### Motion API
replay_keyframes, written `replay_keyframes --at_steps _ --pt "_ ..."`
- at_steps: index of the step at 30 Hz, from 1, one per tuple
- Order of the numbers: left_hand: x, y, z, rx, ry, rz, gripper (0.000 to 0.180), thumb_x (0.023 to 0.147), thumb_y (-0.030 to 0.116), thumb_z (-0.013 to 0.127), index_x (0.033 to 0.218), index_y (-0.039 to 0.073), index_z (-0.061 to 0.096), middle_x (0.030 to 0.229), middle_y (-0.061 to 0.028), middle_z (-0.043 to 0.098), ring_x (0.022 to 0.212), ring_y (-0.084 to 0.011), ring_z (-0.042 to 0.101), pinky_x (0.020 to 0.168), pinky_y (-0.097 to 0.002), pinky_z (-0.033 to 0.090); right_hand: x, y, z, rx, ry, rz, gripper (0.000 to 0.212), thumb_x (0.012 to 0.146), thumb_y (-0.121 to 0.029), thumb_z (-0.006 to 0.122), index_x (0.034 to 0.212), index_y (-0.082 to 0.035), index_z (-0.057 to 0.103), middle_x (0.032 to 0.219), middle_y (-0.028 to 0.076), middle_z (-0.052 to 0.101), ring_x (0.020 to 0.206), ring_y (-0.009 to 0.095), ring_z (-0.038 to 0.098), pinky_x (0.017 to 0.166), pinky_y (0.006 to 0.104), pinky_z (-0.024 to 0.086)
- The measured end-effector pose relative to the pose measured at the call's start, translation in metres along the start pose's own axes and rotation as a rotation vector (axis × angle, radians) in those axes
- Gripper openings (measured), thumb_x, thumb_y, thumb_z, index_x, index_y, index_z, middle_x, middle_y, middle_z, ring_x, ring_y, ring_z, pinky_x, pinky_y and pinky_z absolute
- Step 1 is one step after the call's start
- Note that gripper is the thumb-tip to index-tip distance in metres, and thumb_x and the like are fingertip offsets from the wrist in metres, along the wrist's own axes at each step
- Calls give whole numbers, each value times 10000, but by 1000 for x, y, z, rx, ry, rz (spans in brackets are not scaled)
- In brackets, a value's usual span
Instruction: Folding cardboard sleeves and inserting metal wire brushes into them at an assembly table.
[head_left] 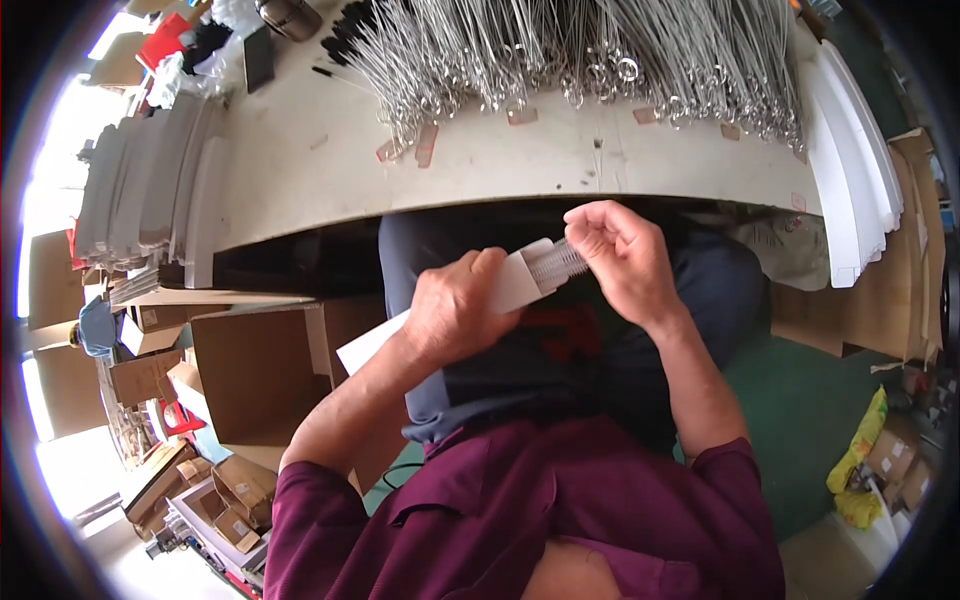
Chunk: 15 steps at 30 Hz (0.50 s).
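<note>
A long, narrow white cardboard box point(515, 285) lies slantwise over my lap, its upper right end open with a flap raised. My left hand point(458, 308) is closed around the box's middle. From the open end sticks out a grey, ribbed, spring-like metal part point(556, 264); its far end is hidden behind my fingers. At that end is my right hand point(628, 262), its fingers bent and pressed together against the part. On the table ahead lie many thin metal rods with ring ends point(590, 60), some with black tips at the far left.
Stacks of flat white boxes stand on the table's left point(150, 185) and right point(850, 165) sides. The table edge point(520, 200) runs just beyond my hands. An open brown carton point(255, 375) is at my left, with more cartons behind it. Brown cardboard point(880, 260) stands at the right.
</note>
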<state>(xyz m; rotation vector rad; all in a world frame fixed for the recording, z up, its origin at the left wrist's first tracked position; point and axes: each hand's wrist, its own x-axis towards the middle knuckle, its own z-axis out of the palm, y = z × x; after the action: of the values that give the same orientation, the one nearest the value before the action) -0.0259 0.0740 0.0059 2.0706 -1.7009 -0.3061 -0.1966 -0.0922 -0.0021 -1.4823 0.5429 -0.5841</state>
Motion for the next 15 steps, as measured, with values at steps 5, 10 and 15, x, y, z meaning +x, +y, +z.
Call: replay_keyframes --at_steps 5,10,15 --pt "-5 3 10 13 -23 -33 533 725 230 866 1152 46 606 897 -135 689 787 -348 721 672 -450 599 -21 17 -4 50 52 132 280 1018 -150 690 1205 57 669 1000 86 746 940 116 697 859 280 576" --pt "-12 7 15 47 -21 -5 557 717 196 856 1181 36 590 889 -136 679 765 -334 719 648 -446 598 -37 20 15 -86 158 -4 244 998 -116 704 1169 58 698 954 120 767 849 113 713 762 280 588" --pt "-14 9 15 78 -23 34 557 722 130 829 1204 15 575 864 -137 658 746 -338 708 621 -442 594 -39 25 19 -173 113 -3 190 1002 -88 687 1141 38 716 948 101 751 859 124 690 763 272 562"
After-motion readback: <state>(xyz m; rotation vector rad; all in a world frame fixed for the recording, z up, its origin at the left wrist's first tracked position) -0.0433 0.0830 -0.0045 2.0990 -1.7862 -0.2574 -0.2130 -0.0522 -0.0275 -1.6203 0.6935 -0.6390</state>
